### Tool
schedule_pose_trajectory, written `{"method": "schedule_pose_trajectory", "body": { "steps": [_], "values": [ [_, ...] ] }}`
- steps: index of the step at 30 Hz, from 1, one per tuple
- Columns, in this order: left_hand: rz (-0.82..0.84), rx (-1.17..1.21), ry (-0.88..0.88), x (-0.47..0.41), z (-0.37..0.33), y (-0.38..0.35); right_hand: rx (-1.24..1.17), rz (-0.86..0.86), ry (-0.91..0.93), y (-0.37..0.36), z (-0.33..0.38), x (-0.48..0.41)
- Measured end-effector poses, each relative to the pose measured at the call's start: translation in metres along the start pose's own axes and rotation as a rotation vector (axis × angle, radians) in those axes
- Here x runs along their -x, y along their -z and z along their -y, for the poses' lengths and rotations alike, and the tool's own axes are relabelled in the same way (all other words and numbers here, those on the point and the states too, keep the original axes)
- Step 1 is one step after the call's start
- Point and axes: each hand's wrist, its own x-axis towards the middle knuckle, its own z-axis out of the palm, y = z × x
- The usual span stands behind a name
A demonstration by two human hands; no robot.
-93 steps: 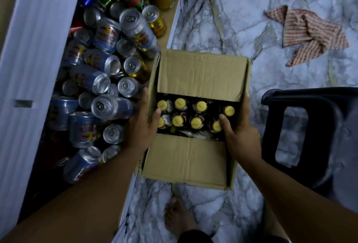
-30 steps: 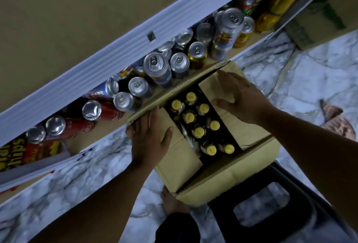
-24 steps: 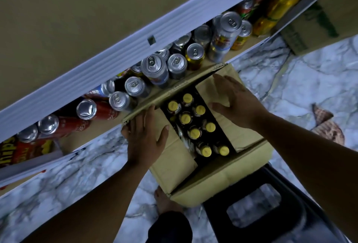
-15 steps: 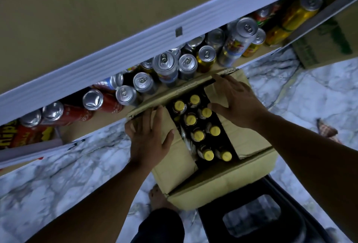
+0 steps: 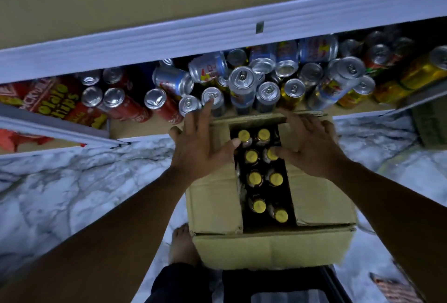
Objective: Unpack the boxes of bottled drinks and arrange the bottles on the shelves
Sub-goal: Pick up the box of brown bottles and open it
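An open cardboard box (image 5: 271, 247) stands on the marble floor against the low shelf (image 5: 135, 131). Several dark bottles with yellow caps (image 5: 255, 178) stand in two rows in the gap between its flaps. My left hand (image 5: 203, 148) lies flat on the left flap, fingers spread, fingertips reaching toward the cans. My right hand (image 5: 312, 148) lies flat on the right flap, its thumb beside a bottle cap. Neither hand holds a bottle.
The shelf holds several upright and toppled drink cans (image 5: 242, 85), red cans (image 5: 116, 102) at left and yellow cans (image 5: 416, 73) at right. A potato chips bag (image 5: 48, 99) lies far left. A dark stool (image 5: 285, 285) stands below the box. My bare foot (image 5: 181, 244) is beside it.
The view has swung so the box now sits square to the shelf. Both hands have slid forward on the flaps toward the shelf side of the box.
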Motion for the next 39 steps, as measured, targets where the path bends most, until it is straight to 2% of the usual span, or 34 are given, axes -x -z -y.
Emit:
{"method": "schedule_pose_trajectory", "body": {
  "steps": [5, 8, 11, 17, 21, 24, 27, 30, 36, 39],
  "values": [
    [0.043, 0.161, 0.118, 0.011, -0.014, 0.021, -0.141, -0.088, 0.027, 0.017, 0.009, 0.008],
    [0.071, 0.119, 0.106, 0.024, -0.015, 0.035, -0.184, -0.11, 0.092, 0.033, 0.002, 0.023],
    [0.102, 0.098, 0.112, 0.042, -0.014, 0.042, -0.211, -0.124, 0.077, 0.048, -0.005, 0.039],
    [0.193, 0.041, 0.273, 0.093, -0.02, 0.025, -0.175, -0.056, -0.02, 0.07, -0.014, 0.058],
    [0.16, -0.039, 0.157, 0.082, -0.032, 0.006, -0.244, -0.032, -0.03, 0.072, -0.017, 0.057],
    [0.232, -0.192, 0.014, 0.054, -0.028, -0.014, -0.276, -0.039, -0.005, 0.064, -0.019, 0.055],
    [0.299, -0.346, -0.041, 0.028, -0.012, -0.031, -0.271, -0.064, 0.004, 0.057, -0.015, 0.051],
    [0.248, -0.483, -0.106, 0.022, -0.003, -0.046, -0.294, -0.096, 0.006, 0.05, -0.014, 0.048],
    [0.118, -0.49, -0.181, 0.019, 0.002, -0.048, -0.294, -0.128, 0.02, 0.042, -0.011, 0.046],
    [0.119, -0.49, -0.184, 0.006, -0.003, -0.039, -0.297, -0.138, 0.014, 0.045, -0.013, 0.046]
  ]
}}
